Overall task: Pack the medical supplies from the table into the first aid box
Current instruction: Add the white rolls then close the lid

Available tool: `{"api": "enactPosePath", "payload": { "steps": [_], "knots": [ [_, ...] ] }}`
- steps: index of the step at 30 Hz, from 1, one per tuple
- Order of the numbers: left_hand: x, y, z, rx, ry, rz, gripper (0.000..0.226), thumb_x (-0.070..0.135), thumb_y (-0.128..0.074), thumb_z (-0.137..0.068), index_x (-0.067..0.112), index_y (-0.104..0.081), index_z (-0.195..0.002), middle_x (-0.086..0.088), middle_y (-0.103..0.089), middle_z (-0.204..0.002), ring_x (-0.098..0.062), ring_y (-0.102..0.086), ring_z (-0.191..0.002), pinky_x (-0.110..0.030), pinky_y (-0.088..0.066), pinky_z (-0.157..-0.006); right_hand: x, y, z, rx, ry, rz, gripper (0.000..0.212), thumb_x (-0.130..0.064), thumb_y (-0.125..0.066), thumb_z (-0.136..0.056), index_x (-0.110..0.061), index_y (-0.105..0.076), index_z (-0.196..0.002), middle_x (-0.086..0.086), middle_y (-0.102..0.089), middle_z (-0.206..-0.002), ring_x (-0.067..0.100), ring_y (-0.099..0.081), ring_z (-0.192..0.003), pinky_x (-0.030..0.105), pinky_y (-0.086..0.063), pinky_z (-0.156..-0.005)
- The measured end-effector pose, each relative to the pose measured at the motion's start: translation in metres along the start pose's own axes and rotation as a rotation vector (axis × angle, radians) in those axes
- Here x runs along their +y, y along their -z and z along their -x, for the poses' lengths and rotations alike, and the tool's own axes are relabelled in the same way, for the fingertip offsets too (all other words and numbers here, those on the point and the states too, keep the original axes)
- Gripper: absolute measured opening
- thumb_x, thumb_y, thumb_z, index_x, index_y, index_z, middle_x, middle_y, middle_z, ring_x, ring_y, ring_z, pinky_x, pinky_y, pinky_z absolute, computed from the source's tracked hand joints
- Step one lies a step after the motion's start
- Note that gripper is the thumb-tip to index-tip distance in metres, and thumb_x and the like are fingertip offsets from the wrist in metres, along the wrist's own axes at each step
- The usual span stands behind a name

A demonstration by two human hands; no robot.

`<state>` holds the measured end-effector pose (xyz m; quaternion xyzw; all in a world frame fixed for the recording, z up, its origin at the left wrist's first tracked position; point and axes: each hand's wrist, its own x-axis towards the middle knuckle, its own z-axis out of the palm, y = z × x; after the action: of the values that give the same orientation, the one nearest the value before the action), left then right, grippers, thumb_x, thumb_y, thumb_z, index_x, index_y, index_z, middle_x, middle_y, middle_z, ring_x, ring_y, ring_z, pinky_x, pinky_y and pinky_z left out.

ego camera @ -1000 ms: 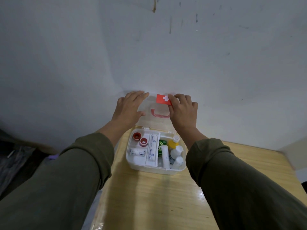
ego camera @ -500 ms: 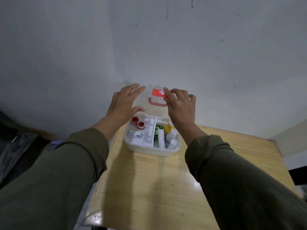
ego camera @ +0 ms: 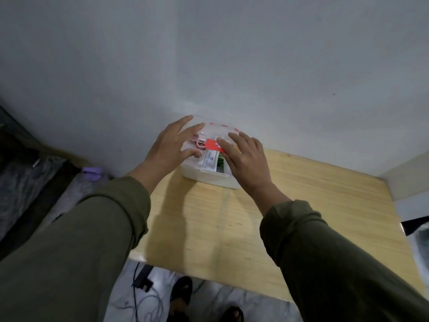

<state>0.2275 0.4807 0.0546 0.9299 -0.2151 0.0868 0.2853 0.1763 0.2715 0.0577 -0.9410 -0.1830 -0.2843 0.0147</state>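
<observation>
Inside first aid box point(ego camera: 210, 176): supplies point(ego camera: 210, 159), lidded.

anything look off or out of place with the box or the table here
Nothing stands out. The clear lid lies down over the white first aid box, with the left hand and right hand flat on it. Supplies show through the lid, inside. The wooden table shows no spill or stray item.

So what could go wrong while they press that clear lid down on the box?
The white first aid box sits near the wooden table's back left corner; uneven pressure might slide it. The supplies look tightly packed, so the transparent lid under the left hand and right hand may not latch.
</observation>
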Motion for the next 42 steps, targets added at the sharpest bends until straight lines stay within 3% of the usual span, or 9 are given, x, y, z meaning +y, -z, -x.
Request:
{"api": "enactPosePath", "payload": {
  "steps": [6,11,14,18,22,25,34,42],
  "knots": [
    [-0.003,-0.018,0.027,-0.049,0.02,-0.046,0.061,0.027,-0.069,-0.082,0.026,-0.044,-0.138,-0.003,-0.038,-0.148,-0.024,-0.042,-0.129,-0.043,-0.037,-0.106,-0.011,-0.018,0.033,-0.082,0.066,-0.015,0.035,-0.016,-0.065,-0.085,-0.018,-0.058,-0.119,0.014,-0.064,-0.117,0.036,-0.059,-0.11,0.045,-0.048,-0.087],
    [-0.01,-0.032,0.037,-0.035,-0.058,-0.098,0.057,0.021,-0.077,-0.073,0.012,-0.058,-0.126,-0.018,-0.057,-0.13,-0.041,-0.053,-0.114,-0.057,-0.046,-0.092,-0.024,-0.033,0.051,-0.108,0.032,-0.022,0.024,-0.023,-0.055,-0.09,-0.019,-0.063,-0.112,0.013,-0.063,-0.12,0.04,-0.056,-0.114,0.044,-0.048,-0.083],
    [-0.012,-0.036,0.039,-0.028,-0.048,-0.126,0.055,0.023,-0.076,-0.074,0.013,-0.058,-0.126,-0.016,-0.056,-0.131,-0.04,-0.051,-0.117,-0.054,-0.044,-0.093,-0.023,-0.033,0.052,-0.132,0.023,-0.011,0.028,-0.03,-0.049,-0.091,-0.02,-0.062,-0.114,0.011,-0.061,-0.124,0.037,-0.054,-0.117,0.044,-0.048,-0.087],
    [-0.009,-0.04,0.042,-0.025,-0.019,-0.133,0.057,0.023,-0.074,-0.077,0.016,-0.054,-0.13,-0.012,-0.051,-0.138,-0.036,-0.045,-0.125,-0.051,-0.038,-0.099,-0.02,-0.035,0.054,-0.22,-0.007,-0.001,0.053,-0.034,-0.066,-0.082,-0.023,-0.047,-0.13,0.012,-0.056,-0.131,0.034,-0.051,-0.123,0.052,-0.042,-0.097],
    [-0.014,-0.045,0.042,-0.035,-0.021,-0.182,0.061,0.022,-0.072,-0.078,0.019,-0.049,-0.134,-0.008,-0.043,-0.146,-0.03,-0.036,-0.136,-0.049,-0.031,-0.105,-0.018,-0.042,0.048,-0.275,-0.081,0.012,0.071,-0.038,-0.07,-0.079,-0.025,-0.033,-0.138,0.013,-0.048,-0.14,0.032,-0.043,-0.131,0.054,-0.036,-0.103],
    [-0.017,-0.051,0.042,-0.029,-0.016,-0.173,0.06,0.02,-0.072,-0.079,0.018,-0.049,-0.134,-0.009,-0.041,-0.147,-0.029,-0.033,-0.139,-0.052,-0.029,-0.107,-0.02,-0.048,0.044,-0.28,-0.119,0.024,0.072,-0.043,-0.067,-0.08,-0.026,-0.03,-0.139,0.013,-0.045,-0.143,0.033,-0.04,-0.133,0.056,-0.032,-0.105],
    [-0.017,-0.06,0.039,0.019,-0.021,-0.11,0.051,0.023,-0.071,-0.073,0.009,-0.06,-0.121,-0.019,-0.054,-0.133,-0.041,-0.048,-0.124,-0.059,-0.041,-0.097,-0.024,-0.055,0.045,-0.258,-0.14,0.066,0.074,-0.044,-0.069,-0.078,-0.028,-0.03,-0.139,0.012,-0.047,-0.142,0.032,-0.043,-0.131,0.055,-0.035,-0.103],
    [-0.018,-0.059,0.037,0.003,0.006,-0.109,0.054,0.017,-0.077,-0.073,0.01,-0.058,-0.123,-0.017,-0.053,-0.135,-0.039,-0.046,-0.127,-0.056,-0.04,-0.099,-0.026,-0.056,0.043,-0.268,-0.181,0.057,0.074,-0.043,-0.068,-0.08,-0.03,-0.026,-0.14,0.01,-0.045,-0.143,0.031,-0.041,-0.133,0.054,-0.032,-0.106]
  ]
}}
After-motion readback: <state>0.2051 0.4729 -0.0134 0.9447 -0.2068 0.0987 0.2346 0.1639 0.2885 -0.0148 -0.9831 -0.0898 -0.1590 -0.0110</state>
